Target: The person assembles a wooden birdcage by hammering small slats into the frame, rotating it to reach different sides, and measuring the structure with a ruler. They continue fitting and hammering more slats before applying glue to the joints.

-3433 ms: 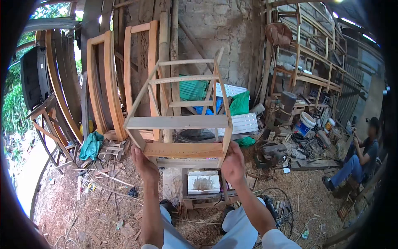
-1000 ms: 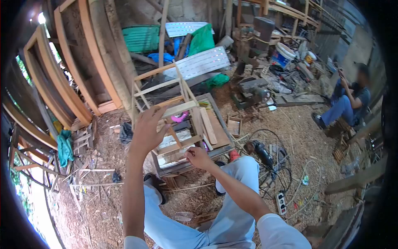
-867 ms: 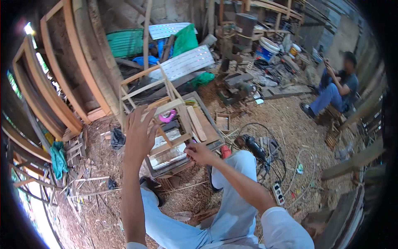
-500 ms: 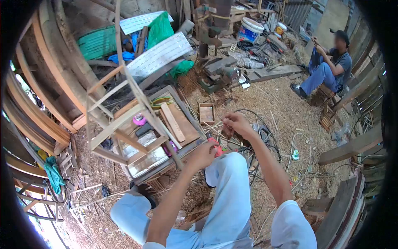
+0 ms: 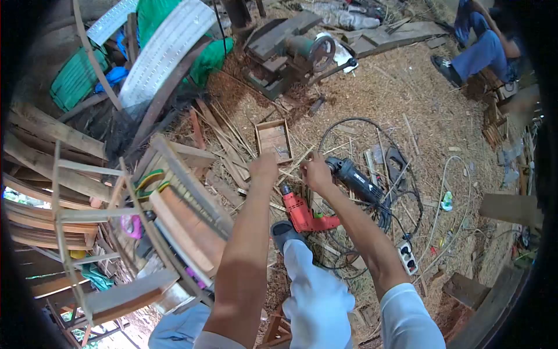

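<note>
Clearly, the light wooden frame (image 5: 125, 295) is put together as far as we can see, its slim uprights joined by crosswise rails and one broad, smooth plank; it is well to the left of our landmark, the red drill (image 5: 298, 212). Between frame and drill, loose pale boards (image 5: 180, 232) lie flat and unfastened on the worn, grey-edged table (image 5: 189, 183). We cannot judge how much work the frame lacks, since no open joint shows plainly.

Just above the drill and to its left, our left hand (image 5: 264, 167) is at the near corner of the shallow, square-cornered box (image 5: 269, 138); its fingers are hidden, so we cannot tell how far they open or what they hold. Thin little pieces lie inside the box. Directly above the drill, our right hand (image 5: 315, 173) has its fingers bunched nearly closed, and we cannot make out anything between them. Nobody grips the smooth plastic drill, which lies on curly, straw-coloured shavings. To its right are the black grinder (image 5: 357, 181) and, lower, the white power strip (image 5: 408, 257).
</note>
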`<state>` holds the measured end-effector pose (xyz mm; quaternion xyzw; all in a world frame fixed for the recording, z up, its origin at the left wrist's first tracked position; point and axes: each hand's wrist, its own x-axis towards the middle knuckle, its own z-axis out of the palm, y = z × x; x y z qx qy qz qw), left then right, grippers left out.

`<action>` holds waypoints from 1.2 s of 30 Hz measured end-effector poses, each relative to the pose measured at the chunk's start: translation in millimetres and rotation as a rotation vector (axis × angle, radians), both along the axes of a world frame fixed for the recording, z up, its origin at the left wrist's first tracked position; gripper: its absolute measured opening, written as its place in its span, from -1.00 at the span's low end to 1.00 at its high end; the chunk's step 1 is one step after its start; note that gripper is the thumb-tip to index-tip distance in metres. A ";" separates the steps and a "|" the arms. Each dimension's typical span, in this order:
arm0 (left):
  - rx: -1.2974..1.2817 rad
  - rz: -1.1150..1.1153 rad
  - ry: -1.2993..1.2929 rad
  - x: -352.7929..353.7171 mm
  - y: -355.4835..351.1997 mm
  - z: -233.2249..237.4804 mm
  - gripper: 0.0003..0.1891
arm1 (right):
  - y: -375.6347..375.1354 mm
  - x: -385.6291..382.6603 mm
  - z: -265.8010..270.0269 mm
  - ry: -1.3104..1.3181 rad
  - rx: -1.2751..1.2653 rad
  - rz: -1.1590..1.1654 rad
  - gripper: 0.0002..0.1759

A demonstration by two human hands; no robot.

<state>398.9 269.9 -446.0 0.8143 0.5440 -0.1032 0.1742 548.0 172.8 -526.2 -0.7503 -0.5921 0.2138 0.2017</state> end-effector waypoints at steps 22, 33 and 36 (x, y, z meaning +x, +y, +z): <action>0.294 -0.048 -0.335 11.7 29.0 -123.5 -0.88 | 91.0 -10.2 -49.9 -0.281 0.238 0.195 -0.71; 0.080 0.502 -0.583 21.5 26.1 -79.9 -0.66 | 72.3 -13.5 -4.7 0.049 0.441 -0.109 -0.83; -0.281 0.642 -1.070 29.5 10.9 -35.3 -0.71 | 64.7 -15.3 32.9 0.307 0.435 -0.160 -0.82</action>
